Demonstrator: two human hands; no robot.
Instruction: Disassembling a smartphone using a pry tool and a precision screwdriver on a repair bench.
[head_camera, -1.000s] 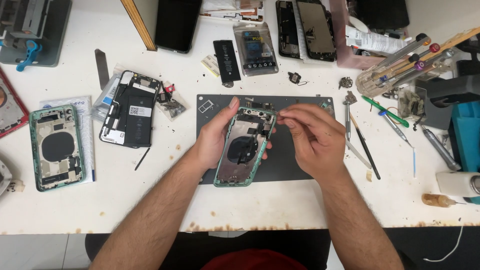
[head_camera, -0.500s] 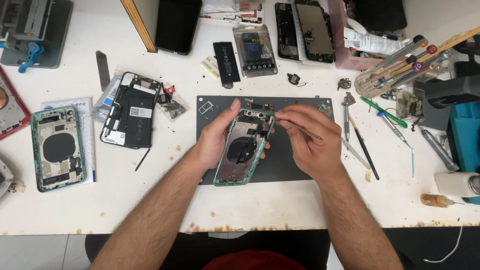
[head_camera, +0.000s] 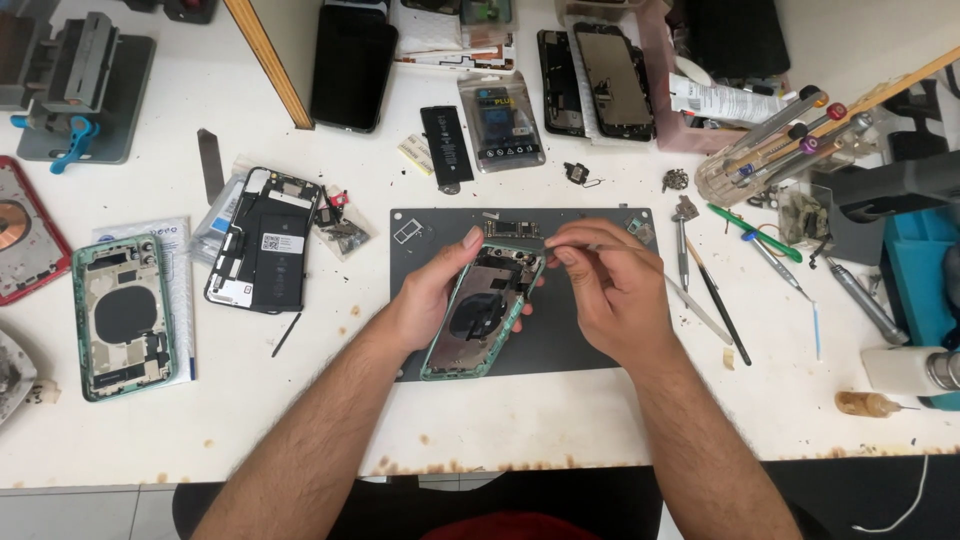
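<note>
A green phone housing (head_camera: 483, 313), opened and stripped, lies tilted on a dark grey work mat (head_camera: 570, 340). My left hand (head_camera: 432, 296) grips its left edge, thumb raised at the top corner. My right hand (head_camera: 610, 290) is pinched on a thin metal tool (head_camera: 548, 241) whose tip rests at the housing's upper right corner, by the small circuit parts (head_camera: 513, 228). The tool's handle is hidden inside my fingers.
A second green housing (head_camera: 122, 317) and a white-framed phone with a black battery (head_camera: 264, 240) lie at left. A loose battery (head_camera: 446, 145), screens (head_camera: 612, 70) and a black phone (head_camera: 351, 66) sit at the back. Screwdrivers, tweezers (head_camera: 700, 310) and a tool rack (head_camera: 790, 140) crowd the right.
The view has tightened slightly. My right hand has shifted a little left toward the housing's top corner; my left hand keeps its hold.
</note>
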